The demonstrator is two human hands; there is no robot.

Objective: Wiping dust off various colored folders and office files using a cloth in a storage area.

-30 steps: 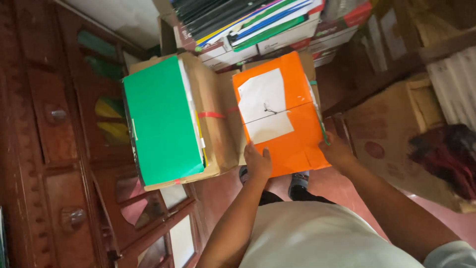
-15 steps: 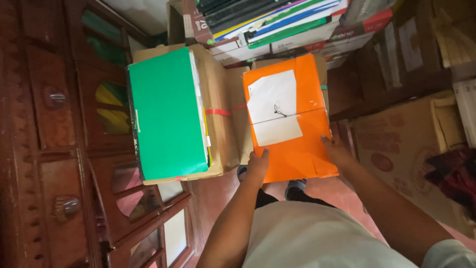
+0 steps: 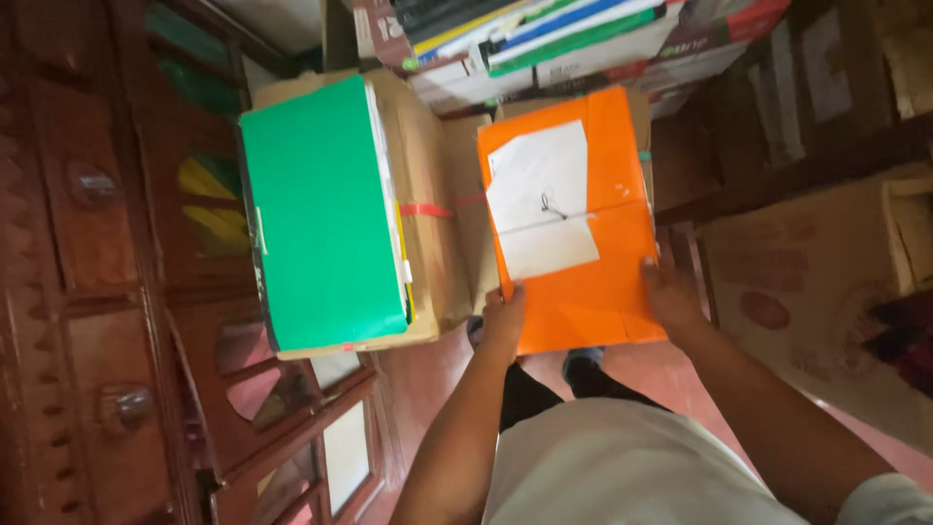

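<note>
You hold the orange-covered parcel (image 3: 583, 224) by its near edge, your left hand (image 3: 503, 316) clamped on the lower left corner and your right hand (image 3: 673, 292) closed over the lower right, fingers wrapped under so that only thumbs and knuckles show. The parcel lies flat on top of a cardboard box, just beside the green-topped carton (image 3: 321, 214), with white paper sheets (image 3: 541, 199) stuck across its orange face. It looks like you are in the middle of seating or shifting the parcel on that stack; a careful move would call for keeping both corners level and minding the gap toward the green-topped carton so the two do not jam. Beyond the far edge a row of books (image 3: 583, 29) is cut off by the frame. What the parcel rests on is almost wholly hidden beneath it, and your fingertips cannot be seen. The dark wooden cabinet (image 3: 107, 292) on the left is dim, and its shelf contents are hard to make out.
</note>
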